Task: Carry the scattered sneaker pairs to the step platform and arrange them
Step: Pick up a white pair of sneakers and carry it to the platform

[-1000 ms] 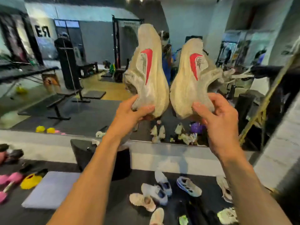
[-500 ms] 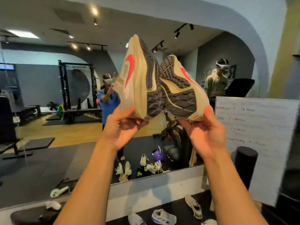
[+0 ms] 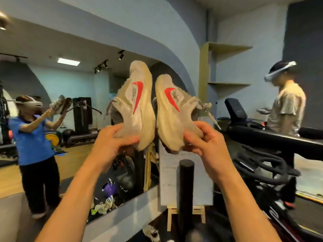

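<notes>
I hold a worn beige sneaker pair with red swooshes up at face height. My left hand grips the left sneaker by its toe end, heel pointing up. My right hand grips the right sneaker the same way, its frayed lace hanging to the right. The two shoes stand close side by side, their sides toward me. One more sneaker lies on the dark floor below. The step platform is not in view.
A wall mirror on the left reflects me and several sneakers on the floor. A black foam roller stands upright ahead, in front of a whiteboard on an easel. An exercise bike and another person are at right.
The view has swung right, toward the bike and the other person. I have turned the two sneakers from soles facing me to sides facing me, still gripping both.
</notes>
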Demonstrator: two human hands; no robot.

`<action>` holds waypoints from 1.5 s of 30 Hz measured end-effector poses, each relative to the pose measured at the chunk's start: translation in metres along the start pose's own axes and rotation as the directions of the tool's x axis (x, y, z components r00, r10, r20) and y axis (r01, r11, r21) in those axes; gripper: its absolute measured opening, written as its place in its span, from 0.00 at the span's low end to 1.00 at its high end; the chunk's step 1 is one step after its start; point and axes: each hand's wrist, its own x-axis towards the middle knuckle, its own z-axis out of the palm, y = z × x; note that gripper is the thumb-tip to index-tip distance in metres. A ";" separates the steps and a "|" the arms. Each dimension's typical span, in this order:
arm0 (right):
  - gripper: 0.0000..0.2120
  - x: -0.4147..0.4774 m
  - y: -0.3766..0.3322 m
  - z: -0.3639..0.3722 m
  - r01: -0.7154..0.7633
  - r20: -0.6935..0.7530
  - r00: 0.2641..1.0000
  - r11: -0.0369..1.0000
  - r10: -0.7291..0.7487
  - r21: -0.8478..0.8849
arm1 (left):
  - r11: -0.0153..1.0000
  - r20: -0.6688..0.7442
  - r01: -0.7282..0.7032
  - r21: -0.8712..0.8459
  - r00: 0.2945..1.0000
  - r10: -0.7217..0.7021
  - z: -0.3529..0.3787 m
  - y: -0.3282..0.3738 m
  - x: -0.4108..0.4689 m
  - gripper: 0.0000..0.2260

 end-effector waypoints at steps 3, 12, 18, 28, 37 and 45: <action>0.05 -0.016 -0.024 -0.056 0.120 0.001 0.991 0.859 -0.137 -0.498 | 0.927 -0.009 -0.094 0.364 0.994 0.105 0.072 0.006 0.008 0.07; 0.11 -0.057 -0.116 -0.238 0.074 0.045 0.934 0.069 -0.354 -0.995 | 0.579 0.079 -0.348 0.737 0.895 0.438 0.361 0.039 0.006 0.10; 0.08 -0.107 -0.175 -0.353 -0.075 -0.003 0.921 -0.171 -0.389 -0.982 | 0.576 0.154 -0.494 0.651 0.829 0.538 0.523 0.059 -0.017 0.07; 0.05 -0.220 -0.258 -0.535 -0.381 -0.177 0.885 -0.453 -0.430 -0.806 | 0.619 0.338 -0.727 0.297 0.686 0.644 0.777 0.080 -0.080 0.07; 0.04 -0.308 -0.347 -0.679 -0.591 -0.343 0.806 -0.626 -0.483 -0.508 | 0.650 0.360 -0.754 -0.097 0.582 0.729 1.003 0.117 -0.146 0.11; 0.06 -0.430 -0.429 -0.785 -0.733 -0.470 0.662 -0.634 -0.583 -0.247 | 0.605 0.453 -0.701 -0.378 0.430 0.781 1.170 0.165 -0.265 0.11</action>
